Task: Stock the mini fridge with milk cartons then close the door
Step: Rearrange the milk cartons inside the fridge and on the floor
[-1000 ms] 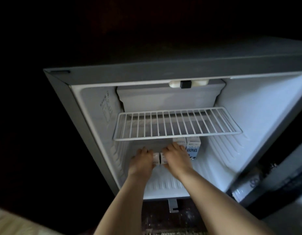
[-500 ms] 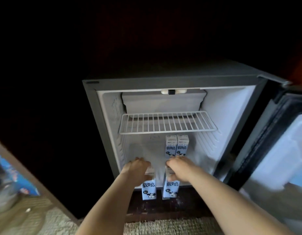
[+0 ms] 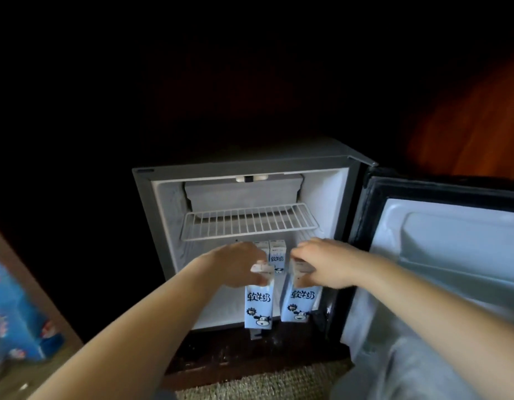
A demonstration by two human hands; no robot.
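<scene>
Nearest, a woven straw-coloured mat (image 3: 264, 382) lies below both forearms, and a blurred blue printed package (image 3: 16, 313) sits well to the left of the left hand (image 3: 235, 267). Its fingers (image 3: 250, 252) curl over the top of one upright pale blue milk carton printed with a cartoon cow, the left carton (image 3: 258, 307). The right hand (image 3: 328, 264) curls its fingers (image 3: 303, 251) round the matching right carton (image 3: 297, 304). The two are near but apart, at the front edge of the open grey mini fridge (image 3: 163, 226). Just beyond, between the fingers, two back cartons (image 3: 276, 255) stand touching side by side. Above spans a white wire shelf (image 3: 250, 220), with a grey freezer box (image 3: 244, 192) beyond. Right of the right fingers, the white-lined door (image 3: 437, 255) stands open.
</scene>
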